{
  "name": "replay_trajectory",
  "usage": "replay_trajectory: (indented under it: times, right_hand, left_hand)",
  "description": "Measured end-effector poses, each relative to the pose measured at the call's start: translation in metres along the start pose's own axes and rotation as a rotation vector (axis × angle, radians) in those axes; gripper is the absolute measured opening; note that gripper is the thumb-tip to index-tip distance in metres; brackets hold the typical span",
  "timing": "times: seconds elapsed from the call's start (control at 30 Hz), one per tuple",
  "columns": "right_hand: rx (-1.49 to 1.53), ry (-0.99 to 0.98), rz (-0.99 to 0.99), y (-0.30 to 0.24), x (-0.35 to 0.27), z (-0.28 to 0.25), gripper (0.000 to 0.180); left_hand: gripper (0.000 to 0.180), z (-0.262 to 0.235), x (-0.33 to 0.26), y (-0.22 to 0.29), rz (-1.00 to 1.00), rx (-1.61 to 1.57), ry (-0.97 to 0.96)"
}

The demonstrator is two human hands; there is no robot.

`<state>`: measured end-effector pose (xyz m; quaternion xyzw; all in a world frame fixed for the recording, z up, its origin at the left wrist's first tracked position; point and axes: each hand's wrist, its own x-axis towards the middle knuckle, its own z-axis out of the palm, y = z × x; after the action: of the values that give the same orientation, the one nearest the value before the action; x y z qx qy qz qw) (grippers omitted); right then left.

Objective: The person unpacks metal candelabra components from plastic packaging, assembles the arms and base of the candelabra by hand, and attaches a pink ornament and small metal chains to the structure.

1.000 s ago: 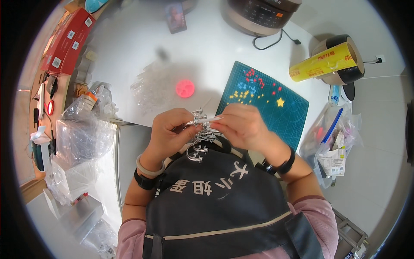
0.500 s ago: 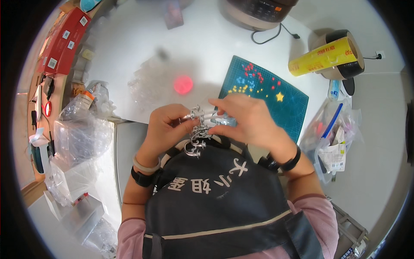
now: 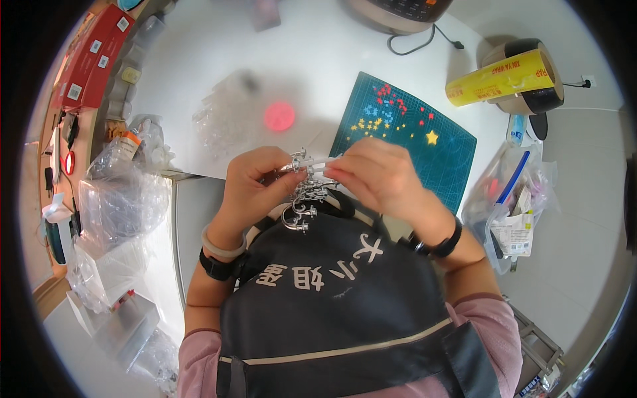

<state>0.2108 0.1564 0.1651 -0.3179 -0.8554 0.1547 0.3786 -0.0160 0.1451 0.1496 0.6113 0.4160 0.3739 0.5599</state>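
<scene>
Above the dark apron [image 3: 332,265], a firm left hand [image 3: 259,178] and a light, straight touch on the slim white stick [image 3: 320,162] should spare the thin metal; the silver candelabrum-like piece [image 3: 309,192] sits between the hands, its upper part pinched by the left thumb and fingers; the right hand [image 3: 381,174] pinches the stick's end; beyond, the tabletop [image 3: 192,60] bears a green cutting mat [image 3: 441,169] and pink disc [image 3: 279,117].

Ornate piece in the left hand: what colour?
The ornate piece is shiny silver; head view shows it.
</scene>
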Motion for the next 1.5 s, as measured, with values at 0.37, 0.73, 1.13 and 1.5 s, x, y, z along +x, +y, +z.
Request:
replay_trajectory:
  times: [0.37, 0.73, 1.13, 1.5]
  right_hand:
    - [-0.126, -0.416, 0.467, 0.087, -0.051, 0.048, 0.016]
    - [-0.158, -0.539, 0.444, 0.137, -0.053, 0.142, 0.012]
    - [0.454, -0.167, 0.797, 0.088, -0.033, 0.052, 0.017]
    - [0.472, -0.260, 0.493, -0.002, -0.001, -0.019, 0.011]
  left_hand:
    - [0.007, -0.024, -0.009, -0.039, -0.384, -0.585, 0.159]
    - [0.024, 0.005, -0.037, -0.063, -0.513, -0.840, -0.071]
    - [0.018, 0.003, -0.035, -0.048, -0.556, -0.724, -0.114]
    - [0.014, 0.006, -0.024, -0.038, -0.460, -0.721, -0.016]
